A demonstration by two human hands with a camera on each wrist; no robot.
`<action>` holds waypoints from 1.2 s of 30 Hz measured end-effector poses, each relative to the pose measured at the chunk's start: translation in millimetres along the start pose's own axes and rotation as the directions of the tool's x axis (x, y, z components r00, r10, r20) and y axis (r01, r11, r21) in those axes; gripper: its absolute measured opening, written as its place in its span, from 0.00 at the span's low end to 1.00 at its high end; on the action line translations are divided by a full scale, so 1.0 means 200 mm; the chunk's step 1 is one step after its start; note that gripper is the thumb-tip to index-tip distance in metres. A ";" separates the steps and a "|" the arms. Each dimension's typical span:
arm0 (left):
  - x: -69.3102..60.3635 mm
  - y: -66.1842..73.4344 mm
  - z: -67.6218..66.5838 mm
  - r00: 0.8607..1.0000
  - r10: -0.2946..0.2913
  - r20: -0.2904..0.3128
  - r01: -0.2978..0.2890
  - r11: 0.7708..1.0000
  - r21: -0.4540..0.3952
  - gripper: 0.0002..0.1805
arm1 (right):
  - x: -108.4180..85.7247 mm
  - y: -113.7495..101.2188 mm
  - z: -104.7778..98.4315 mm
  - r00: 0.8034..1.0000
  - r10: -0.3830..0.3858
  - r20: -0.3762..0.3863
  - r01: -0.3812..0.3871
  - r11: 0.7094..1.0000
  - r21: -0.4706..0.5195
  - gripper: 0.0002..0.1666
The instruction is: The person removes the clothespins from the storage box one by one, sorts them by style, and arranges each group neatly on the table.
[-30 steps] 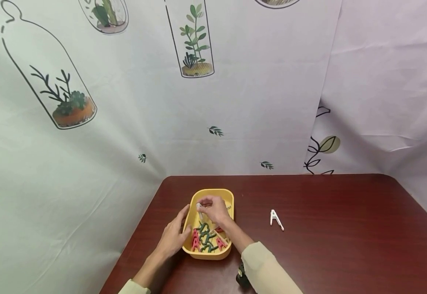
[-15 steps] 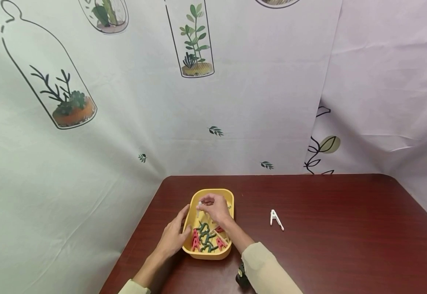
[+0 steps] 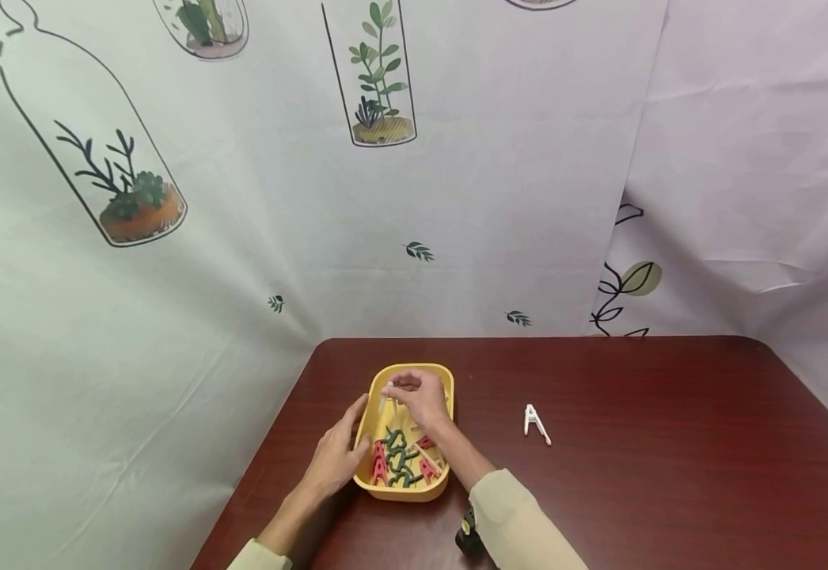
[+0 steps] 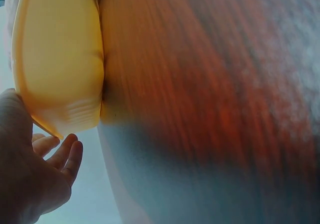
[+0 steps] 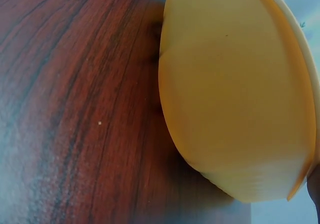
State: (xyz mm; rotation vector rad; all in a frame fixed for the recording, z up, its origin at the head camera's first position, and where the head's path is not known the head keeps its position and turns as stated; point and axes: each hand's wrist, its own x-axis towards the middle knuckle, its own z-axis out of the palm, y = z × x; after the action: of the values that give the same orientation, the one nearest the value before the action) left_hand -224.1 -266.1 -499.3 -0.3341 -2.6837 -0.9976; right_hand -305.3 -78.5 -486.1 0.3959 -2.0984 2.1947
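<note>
A yellow plastic bin [image 3: 414,495] stands on the table's left side. Along its left rim my left hand [image 3: 336,455] holds on, thumb over the edge and fingers outside; the left wrist view shows the bin's wall [image 4: 60,49] beside these fingers. Over the bin's far half, my right hand [image 3: 417,396] pinches a white clothespin [image 3: 386,396], partly covered by the fingers. In the near half lie red clothespins [image 3: 379,463], several green clips [image 3: 396,459] and a pale stick-like piece [image 3: 426,457]. Only the bin's outer wall [image 5: 230,84] fills most of the right wrist view.
Right of the bin a white clothespin [image 3: 535,423] lies on the dark red table [image 3: 635,475]. A small black object [image 3: 468,534] sits near the right sleeve. A printed cloth [image 3: 492,198] hangs behind the table.
My right hand has risen slightly toward the bin's far end with the white clothespin. The left hand stays on the rim. The head view has tilted a little.
</note>
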 end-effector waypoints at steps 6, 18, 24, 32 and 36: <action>0.00 0.00 0.00 1.000 0.001 -0.005 -0.001 1.000 0.004 0.40 | 0.01 0.00 0.00 0.997 -0.048 -0.064 0.052 0.997 0.064 0.10; 0.01 0.01 0.00 0.999 -0.031 0.015 0.031 1.000 0.000 0.39 | -0.01 -0.03 0.00 0.994 -0.086 -0.075 0.092 0.992 0.089 0.09; 0.01 0.02 0.01 0.999 -0.039 0.024 0.039 0.999 -0.007 0.39 | -0.03 -0.04 -0.02 0.994 -0.102 -0.034 0.105 0.991 0.089 0.12; 0.01 0.01 0.00 1.000 -0.027 0.013 0.027 0.999 0.018 0.40 | -0.06 -0.06 -0.06 0.989 -0.148 0.015 0.146 0.988 0.055 0.15; 0.01 0.01 0.00 1.000 -0.016 0.009 0.016 0.999 0.028 0.40 | -0.08 -0.07 -0.10 0.987 -0.160 0.025 0.159 0.987 0.033 0.14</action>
State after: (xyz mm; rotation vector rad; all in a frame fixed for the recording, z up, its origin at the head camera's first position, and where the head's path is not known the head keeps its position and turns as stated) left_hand -224.9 -264.4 -498.5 -0.3132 -2.7097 -0.9649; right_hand -289.8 -56.3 -476.6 0.5784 -1.9724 2.1451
